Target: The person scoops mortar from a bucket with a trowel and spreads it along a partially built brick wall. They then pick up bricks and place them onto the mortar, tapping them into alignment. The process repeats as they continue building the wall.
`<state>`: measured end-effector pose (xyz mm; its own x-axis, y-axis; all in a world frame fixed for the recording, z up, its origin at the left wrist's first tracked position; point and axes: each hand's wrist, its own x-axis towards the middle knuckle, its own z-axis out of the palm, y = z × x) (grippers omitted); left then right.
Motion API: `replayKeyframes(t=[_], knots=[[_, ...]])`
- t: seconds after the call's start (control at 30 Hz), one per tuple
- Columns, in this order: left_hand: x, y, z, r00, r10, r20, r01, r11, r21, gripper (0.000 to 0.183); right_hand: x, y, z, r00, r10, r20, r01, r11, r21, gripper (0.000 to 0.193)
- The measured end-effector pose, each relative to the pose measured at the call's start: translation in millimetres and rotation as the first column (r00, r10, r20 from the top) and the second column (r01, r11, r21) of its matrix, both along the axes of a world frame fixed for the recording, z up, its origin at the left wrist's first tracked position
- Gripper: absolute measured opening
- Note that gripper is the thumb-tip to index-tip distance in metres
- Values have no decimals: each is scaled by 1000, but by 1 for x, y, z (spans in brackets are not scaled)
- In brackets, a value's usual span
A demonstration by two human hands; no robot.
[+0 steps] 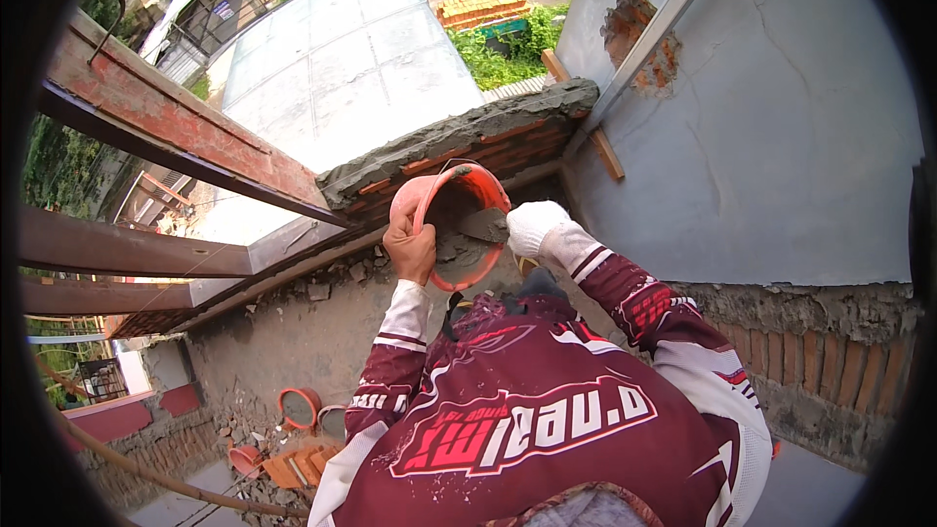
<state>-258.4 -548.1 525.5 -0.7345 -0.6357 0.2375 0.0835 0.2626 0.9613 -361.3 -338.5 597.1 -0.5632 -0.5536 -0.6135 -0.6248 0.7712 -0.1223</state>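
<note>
My bare left hand [409,252] grips the rim of an orange bucket [410,197], which is tipped so that its mouth faces me. Grey mortar [457,252] lies inside along the wall. In a white glove, my right hand [537,224] is closed at the bucket's right side. From it a trowel [483,224] reaches into the bucket, its blade smeared grey; the glove hides the handle. Just beyond the bucket runs a low brick wall [459,141] topped with rough wet-looking mortar.
A cracked grey wall [742,137] with a broken brick patch rises at right, a metal straightedge [649,34] leaning there. Reddish steel beams [185,117] cross at left. Rubble [318,290] dots the floor. Behind me at lower left are another bucket [300,408] and loose bricks [298,466].
</note>
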Motion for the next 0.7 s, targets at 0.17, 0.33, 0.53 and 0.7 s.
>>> replayKeyframes(t=[0.17, 0.33, 0.53, 0.7], knots=[[4, 5, 2, 997, -29, 69, 25, 998, 53, 29, 24, -7, -43, 976, -51, 212, 82, 986, -142, 39], [19, 3, -8, 992, -42, 116, 29, 994, 106, 34, 54, 5, -72, 916, -118, 384, 272, 885, -378, 40], [19, 18, -25, 996, 23, 81, -40, 977, 208, 36, 43, 48, -57, 997, 29, -75, -58, 900, -432, 28], [4, 59, -13, 988, 72, 137, -92, 985, 145, 39, 4, 72, -46, 923, 242, -299, -321, 912, -256, 20]])
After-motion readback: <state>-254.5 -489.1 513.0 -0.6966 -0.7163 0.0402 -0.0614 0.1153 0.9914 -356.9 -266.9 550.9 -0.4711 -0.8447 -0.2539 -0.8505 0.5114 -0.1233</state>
